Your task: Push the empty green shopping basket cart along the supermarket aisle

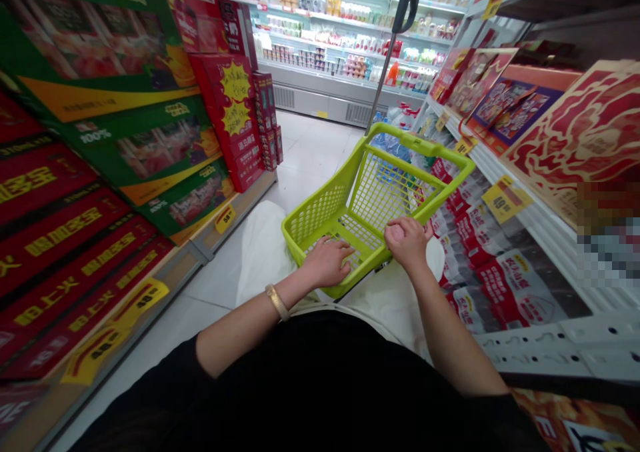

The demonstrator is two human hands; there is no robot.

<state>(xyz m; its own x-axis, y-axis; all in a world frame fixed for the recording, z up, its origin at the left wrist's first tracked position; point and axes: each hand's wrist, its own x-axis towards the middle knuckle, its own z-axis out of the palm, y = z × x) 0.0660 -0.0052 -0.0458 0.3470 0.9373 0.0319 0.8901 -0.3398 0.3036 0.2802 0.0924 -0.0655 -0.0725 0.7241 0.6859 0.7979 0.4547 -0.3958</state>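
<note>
A lime-green shopping basket (325, 209) with lattice walls stands on the floor in front of me, between my knees. Its inner floor shows through as bare plastic mesh. My left hand (327, 262), with a gold-coloured bracelet (277, 302) at the wrist, reaches over the near rim with its fingers stretched and apart, holding nothing. At the right rim is my right hand (410, 242), its fingers curled in; whether it grips the rim or something small is hidden. A long metal pull handle (385, 72) with a black grip rises behind the basket.
Stacked red drink cartons (65, 239) and green juice boxes (155, 152) line the left side. On the right, a shelf (540, 219) holds gift boxes, with wrapped bottle packs (515, 289) below. A refrigerated display (320, 85) spans the far end beyond the white tiled floor (310, 145).
</note>
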